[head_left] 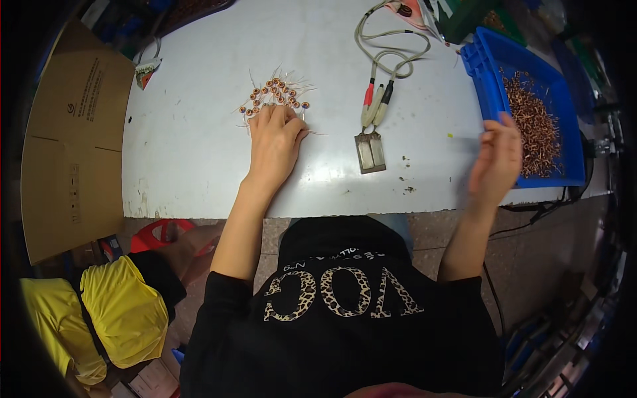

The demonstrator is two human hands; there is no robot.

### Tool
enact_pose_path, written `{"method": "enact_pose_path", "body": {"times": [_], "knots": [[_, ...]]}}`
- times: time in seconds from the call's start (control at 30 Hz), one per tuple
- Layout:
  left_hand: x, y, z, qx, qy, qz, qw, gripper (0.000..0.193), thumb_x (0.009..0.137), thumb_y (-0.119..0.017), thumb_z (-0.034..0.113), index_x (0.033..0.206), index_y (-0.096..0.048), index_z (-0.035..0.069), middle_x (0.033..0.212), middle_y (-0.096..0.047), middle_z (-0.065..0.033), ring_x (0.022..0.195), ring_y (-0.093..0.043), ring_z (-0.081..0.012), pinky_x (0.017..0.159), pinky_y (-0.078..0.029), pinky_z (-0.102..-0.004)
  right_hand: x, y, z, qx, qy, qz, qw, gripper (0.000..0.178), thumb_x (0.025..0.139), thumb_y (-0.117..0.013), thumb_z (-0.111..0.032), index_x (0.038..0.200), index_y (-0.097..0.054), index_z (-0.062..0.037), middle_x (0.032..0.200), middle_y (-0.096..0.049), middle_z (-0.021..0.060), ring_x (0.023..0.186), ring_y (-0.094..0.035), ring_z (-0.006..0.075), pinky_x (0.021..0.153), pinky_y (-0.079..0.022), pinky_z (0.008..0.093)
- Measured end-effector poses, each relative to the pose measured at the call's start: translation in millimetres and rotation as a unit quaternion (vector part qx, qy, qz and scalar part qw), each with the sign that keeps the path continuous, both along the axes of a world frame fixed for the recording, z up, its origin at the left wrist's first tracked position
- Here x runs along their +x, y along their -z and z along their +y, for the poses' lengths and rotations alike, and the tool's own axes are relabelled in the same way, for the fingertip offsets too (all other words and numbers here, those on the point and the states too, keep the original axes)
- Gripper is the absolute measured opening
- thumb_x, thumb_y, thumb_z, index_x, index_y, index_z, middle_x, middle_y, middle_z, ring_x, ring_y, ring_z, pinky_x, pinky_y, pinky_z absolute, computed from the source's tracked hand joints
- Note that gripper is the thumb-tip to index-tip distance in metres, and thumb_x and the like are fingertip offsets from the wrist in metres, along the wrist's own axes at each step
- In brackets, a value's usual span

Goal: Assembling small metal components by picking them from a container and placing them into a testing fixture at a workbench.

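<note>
A cluster of small ring-shaped wire coils (281,87), orange and dark with thin wire leads, lies spread on the white table. At its near edge is my left hand (271,142), its fingers bent down and pressed together among the coils. One thin lead sticks out to the right of those fingers; what the fingertips pinch is hidden. My right hand (495,158) hovers by the near left side of a blue plastic bin (488,79), smeared by motion. Inside that bin is a heap of small copper-coloured pieces (533,126).
Between my hands lies a two-part metal block (370,152) joined to grey cable leads (376,106) with red and black sleeves. A cardboard box (73,139) stands at the left table edge. Someone in yellow and black clothing (123,312) sits at lower left, near a red stool (162,233).
</note>
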State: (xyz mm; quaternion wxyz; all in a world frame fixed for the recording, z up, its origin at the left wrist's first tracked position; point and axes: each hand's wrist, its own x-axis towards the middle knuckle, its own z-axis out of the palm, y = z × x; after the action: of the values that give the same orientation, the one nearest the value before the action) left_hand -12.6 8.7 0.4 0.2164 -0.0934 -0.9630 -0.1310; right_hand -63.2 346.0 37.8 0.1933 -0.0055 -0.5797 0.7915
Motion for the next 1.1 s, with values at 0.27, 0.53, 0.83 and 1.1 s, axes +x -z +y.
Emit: {"method": "enact_pose_path", "body": {"times": [0.27,0.53,0.83,1.1], "knots": [[19.9,-27.0,49.2,0.510,-0.002,-0.250,0.823,0.002,0.091,-0.069,0.004,0.093,-0.071,0.003,0.089,-0.068,-0.0070,0.081,-0.060,-0.0155,0.078,-0.050,-0.0260,26.4,39.9,-92.7,0.449,-0.076,0.291,0.842,0.021,0.079,-0.068,0.001,0.099,-0.072,-0.0055,0.098,-0.067,0.0043,0.079,-0.059,0.0180,0.068,-0.048,0.0280],[29.1,-13.8,71.5,0.765,0.010,-0.354,0.538,0.006,0.096,-0.064,0.003,0.100,-0.068,0.000,0.082,-0.071,-0.0093,0.073,-0.064,-0.0117,0.076,-0.052,-0.0179,31.5,48.1,-96.5,0.474,-0.015,0.325,0.819,0.018,0.077,-0.068,-0.003,0.094,-0.070,-0.0078,0.099,-0.064,0.0022,0.078,-0.056,0.0157,0.067,-0.047,0.0276],[32.0,4.8,91.5,0.657,0.051,-0.162,0.735,0.014,0.089,-0.069,-0.002,0.102,-0.069,0.000,0.088,-0.071,-0.0079,0.083,-0.063,-0.0151,0.077,-0.052,-0.0233,30.5,54.6,-89.0,0.491,-0.022,0.318,0.811,0.016,0.077,-0.069,-0.004,0.093,-0.069,-0.0086,0.097,-0.065,0.0000,0.078,-0.056,0.0144,0.069,-0.046,0.0271],[28.8,15.3,88.1,0.388,0.084,-0.007,0.918,0.017,0.081,-0.073,-0.004,0.096,-0.072,0.003,0.087,-0.068,-0.0046,0.089,-0.060,-0.0192,0.076,-0.050,-0.0278,34.4,56.6,-87.1,0.485,-0.045,0.250,0.837,0.018,0.075,-0.069,0.004,0.091,-0.072,-0.0043,0.091,-0.070,0.0018,0.071,-0.058,0.0171,0.065,-0.048,0.0282]]}}
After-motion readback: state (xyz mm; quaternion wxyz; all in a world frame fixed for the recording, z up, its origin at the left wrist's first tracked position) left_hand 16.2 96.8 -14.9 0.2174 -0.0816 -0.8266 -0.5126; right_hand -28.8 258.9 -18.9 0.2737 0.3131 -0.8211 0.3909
